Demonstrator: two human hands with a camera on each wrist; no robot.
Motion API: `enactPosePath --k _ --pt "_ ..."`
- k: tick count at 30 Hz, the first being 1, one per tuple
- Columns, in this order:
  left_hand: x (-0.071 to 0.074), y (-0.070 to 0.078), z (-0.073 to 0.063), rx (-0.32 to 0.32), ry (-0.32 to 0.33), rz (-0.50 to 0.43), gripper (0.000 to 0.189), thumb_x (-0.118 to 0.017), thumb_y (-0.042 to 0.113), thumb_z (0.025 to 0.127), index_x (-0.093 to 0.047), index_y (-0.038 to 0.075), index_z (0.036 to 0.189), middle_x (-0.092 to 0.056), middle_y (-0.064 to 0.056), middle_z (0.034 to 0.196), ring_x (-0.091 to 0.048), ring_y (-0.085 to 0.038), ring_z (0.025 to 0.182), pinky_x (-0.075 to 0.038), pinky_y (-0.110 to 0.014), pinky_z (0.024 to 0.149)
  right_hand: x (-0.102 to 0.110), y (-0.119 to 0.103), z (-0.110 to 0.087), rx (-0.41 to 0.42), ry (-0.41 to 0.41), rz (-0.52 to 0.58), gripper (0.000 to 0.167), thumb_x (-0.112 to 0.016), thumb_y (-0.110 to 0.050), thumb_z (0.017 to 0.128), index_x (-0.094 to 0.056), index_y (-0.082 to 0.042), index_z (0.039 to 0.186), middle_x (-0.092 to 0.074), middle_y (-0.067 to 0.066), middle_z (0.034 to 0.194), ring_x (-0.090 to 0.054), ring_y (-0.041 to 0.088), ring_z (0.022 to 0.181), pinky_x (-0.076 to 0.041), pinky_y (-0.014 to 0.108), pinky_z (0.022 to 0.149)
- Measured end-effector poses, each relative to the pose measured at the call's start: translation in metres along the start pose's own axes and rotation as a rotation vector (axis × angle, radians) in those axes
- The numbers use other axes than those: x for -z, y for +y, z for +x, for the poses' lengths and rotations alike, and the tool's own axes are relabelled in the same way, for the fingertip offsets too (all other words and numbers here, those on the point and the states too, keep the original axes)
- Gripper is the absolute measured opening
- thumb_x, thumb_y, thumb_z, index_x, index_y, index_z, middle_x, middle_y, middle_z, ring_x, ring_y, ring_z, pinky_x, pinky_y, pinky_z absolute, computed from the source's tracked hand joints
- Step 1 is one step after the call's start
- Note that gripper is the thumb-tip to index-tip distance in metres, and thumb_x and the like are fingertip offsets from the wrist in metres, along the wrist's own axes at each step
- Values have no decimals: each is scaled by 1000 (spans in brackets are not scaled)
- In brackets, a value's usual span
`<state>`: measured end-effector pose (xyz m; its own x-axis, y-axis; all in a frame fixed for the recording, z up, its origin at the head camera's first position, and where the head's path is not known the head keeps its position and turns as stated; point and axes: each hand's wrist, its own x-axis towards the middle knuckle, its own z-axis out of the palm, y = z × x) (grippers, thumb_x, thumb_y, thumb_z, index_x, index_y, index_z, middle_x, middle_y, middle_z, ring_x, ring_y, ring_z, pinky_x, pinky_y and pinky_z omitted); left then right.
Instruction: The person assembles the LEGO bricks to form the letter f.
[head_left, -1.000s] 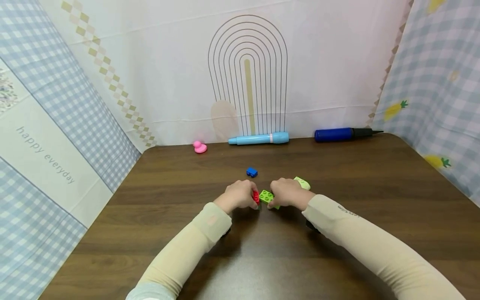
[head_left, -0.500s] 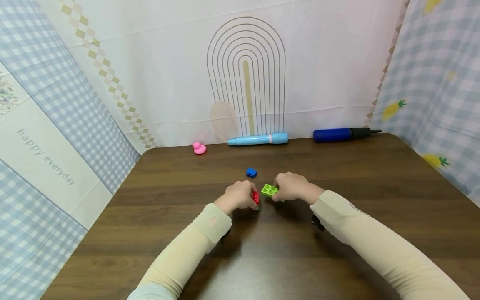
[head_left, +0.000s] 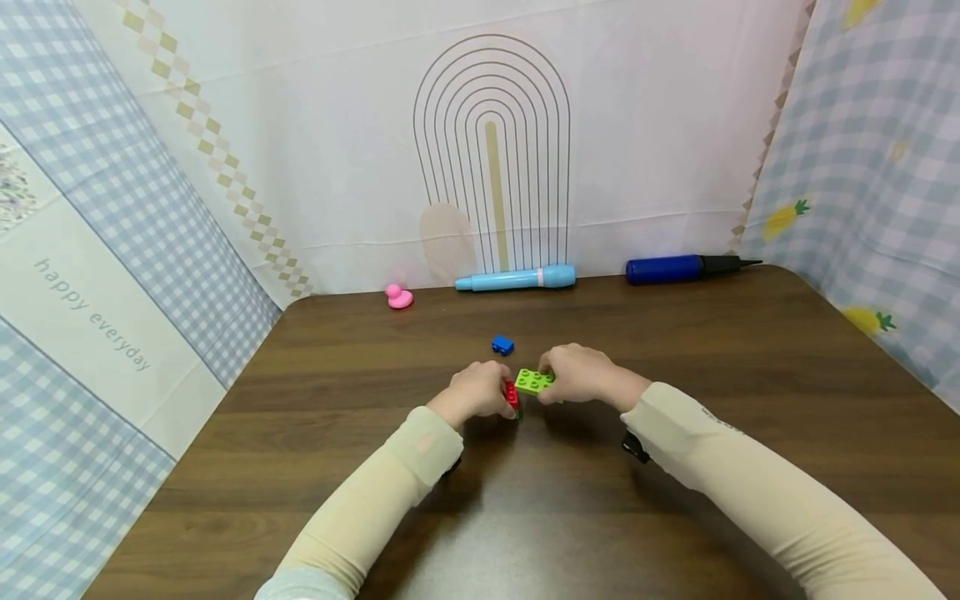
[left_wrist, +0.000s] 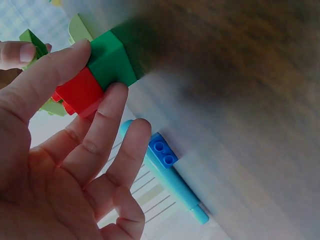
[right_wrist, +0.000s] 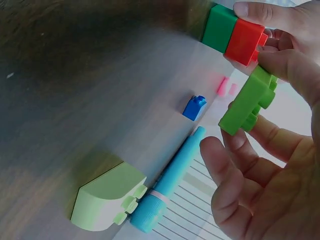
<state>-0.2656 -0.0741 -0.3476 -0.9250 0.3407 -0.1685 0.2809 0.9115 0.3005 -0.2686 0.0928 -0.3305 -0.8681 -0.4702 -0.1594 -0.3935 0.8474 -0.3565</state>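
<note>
My left hand (head_left: 480, 390) grips a two-brick stack between thumb and fingers, a red toy brick (right_wrist: 245, 41) on a dark green toy brick (left_wrist: 111, 57), low at the tabletop. Just right of it, my right hand (head_left: 579, 372) pinches a lime green toy brick (right_wrist: 245, 102) by its end, studs up in the head view. The lime brick's free end points at the red brick, close beside and a little behind it. A pale green curved brick (right_wrist: 112, 192) lies on the table near my right hand, which hides it in the head view.
A small blue brick (head_left: 502, 345) sits behind my hands on the wooden table (head_left: 360, 367). Along the back edge stand a pink duck (head_left: 399, 297), a light blue tube-shaped thing (head_left: 517, 279) and a dark blue pump (head_left: 666, 269) with a black nozzle. Patterned cloth hangs behind.
My right hand first moves back and right with the lime brick, baring more of its studs, then shifts slightly left toward the red brick. My left hand keeps its hold in place.
</note>
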Motion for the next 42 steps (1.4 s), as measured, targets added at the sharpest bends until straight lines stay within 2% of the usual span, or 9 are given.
enactPosePath --k 5,13,19,24,34,42 --pt "0 -1 -2 -2 -12 -30 36 -78 26 62 -60 16 92 -55 8 71 -50 -13 67 -39 -31 59 0 -4 0 29 10 5 37 -67 -28 72 -61 -6 101 -54 0 81 -47 16 66 -38 29 53" --pt "5 -6 -3 -51 -30 -96 34 -78 25 63 -57 13 87 -57 5 74 -51 -14 68 -40 -30 60 -1 -13 1 68 31 -28 33 -68 -27 72 -63 -7 97 -55 -1 82 -45 16 70 -38 31 59" --pt "8 -6 -4 -35 -39 -96 41 -78 25 63 -58 11 96 -54 3 79 -50 -15 70 -40 -30 62 -4 -19 5 83 32 -57 29 -68 -28 71 -64 -10 94 -53 -2 79 -44 16 72 -37 31 57" --pt "8 -5 -4 -33 -44 -103 38 -78 22 64 -59 11 95 -54 3 78 -50 -16 71 -40 -30 61 -5 -23 6 85 28 -62 29 -69 -28 71 -64 -10 94 -53 -2 79 -44 16 72 -36 30 55" --pt "8 -4 -4 -21 -52 -101 42 -77 22 65 -60 12 103 -55 4 83 -49 -16 74 -40 -32 64 -8 -23 10 80 -2 -66 29 -70 -27 72 -64 -11 95 -55 -2 81 -45 16 72 -38 29 56" --pt "9 -4 -5 -15 -50 -105 42 -76 21 66 -60 12 103 -55 4 83 -49 -16 74 -40 -32 64 -7 -24 12 112 -14 -62 26 -70 -25 72 -65 -10 93 -55 -4 77 -46 15 69 -38 27 55"
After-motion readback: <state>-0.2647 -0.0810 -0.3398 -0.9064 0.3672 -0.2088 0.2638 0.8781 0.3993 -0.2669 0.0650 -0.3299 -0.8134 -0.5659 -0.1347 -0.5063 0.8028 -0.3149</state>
